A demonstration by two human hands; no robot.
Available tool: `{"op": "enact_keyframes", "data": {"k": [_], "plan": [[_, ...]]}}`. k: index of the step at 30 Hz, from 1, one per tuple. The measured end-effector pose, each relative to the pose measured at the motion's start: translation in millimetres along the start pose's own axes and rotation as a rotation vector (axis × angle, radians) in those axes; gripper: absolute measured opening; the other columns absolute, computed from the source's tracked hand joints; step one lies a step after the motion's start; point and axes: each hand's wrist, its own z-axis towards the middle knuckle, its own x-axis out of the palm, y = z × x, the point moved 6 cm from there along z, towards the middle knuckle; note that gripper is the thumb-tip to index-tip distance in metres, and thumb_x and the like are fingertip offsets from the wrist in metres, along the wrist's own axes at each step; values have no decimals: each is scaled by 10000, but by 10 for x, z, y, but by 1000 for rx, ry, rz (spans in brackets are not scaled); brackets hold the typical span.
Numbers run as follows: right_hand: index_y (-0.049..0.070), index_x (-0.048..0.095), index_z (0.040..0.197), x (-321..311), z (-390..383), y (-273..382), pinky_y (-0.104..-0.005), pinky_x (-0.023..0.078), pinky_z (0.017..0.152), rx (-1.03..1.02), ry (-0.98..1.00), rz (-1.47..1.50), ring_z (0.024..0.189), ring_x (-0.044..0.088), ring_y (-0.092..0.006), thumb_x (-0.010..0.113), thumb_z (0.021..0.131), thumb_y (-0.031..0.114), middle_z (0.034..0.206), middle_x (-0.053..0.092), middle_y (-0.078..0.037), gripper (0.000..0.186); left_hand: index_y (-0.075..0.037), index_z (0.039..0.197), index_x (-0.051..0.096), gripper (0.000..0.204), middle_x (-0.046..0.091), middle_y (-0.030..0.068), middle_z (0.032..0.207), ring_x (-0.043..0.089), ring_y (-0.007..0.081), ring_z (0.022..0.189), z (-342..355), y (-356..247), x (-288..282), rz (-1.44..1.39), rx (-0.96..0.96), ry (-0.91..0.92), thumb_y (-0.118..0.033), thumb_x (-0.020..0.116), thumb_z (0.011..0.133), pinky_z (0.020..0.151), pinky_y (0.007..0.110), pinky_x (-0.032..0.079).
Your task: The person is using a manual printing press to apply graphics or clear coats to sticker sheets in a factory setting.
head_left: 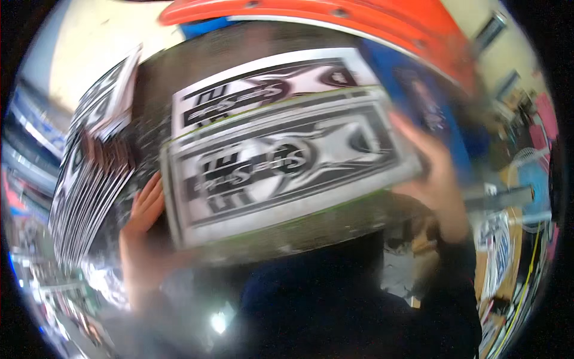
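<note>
A grey-edged rectangular panel with a black and white graphic lies slightly tilted over a similar printed sheet on a dark work surface. My left hand is at the panel's left edge, fingers along that side. My right hand grips the right edge, fingers over its upper corner. Both hands are blurred and appear closed on the panel. To the left, a fanned stack of printed sheets rests on the surface, with more sheets above it.
A large orange curved object spans the back, with a blue object below it at right. Cluttered papers and boards stand at lower right, and blurred shelves or racks at far left.
</note>
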Motion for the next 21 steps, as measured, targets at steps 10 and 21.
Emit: {"op": "enact_keyframes", "data": {"k": [10, 21], "plan": [[-107, 381, 1369, 43, 10, -45, -356, 269, 1105, 106, -52, 105, 1350, 371, -264, 830, 609, 292, 1430, 410, -218, 969, -30, 1327, 514, 856, 476, 140, 1405, 337, 313, 1378, -102, 55, -66, -2, -41, 38, -126, 811, 530, 1139, 524, 127], [-86, 389, 1376, 55, -7, -93, -357, 278, 1102, 120, -41, 56, 1344, 383, -262, 819, 609, 326, 1431, 416, -208, 971, -23, 1346, 488, 899, 449, 151, 1424, 312, 316, 1390, -119, 104, -84, -17, -15, 61, -180, 839, 534, 1133, 542, 120]]}}
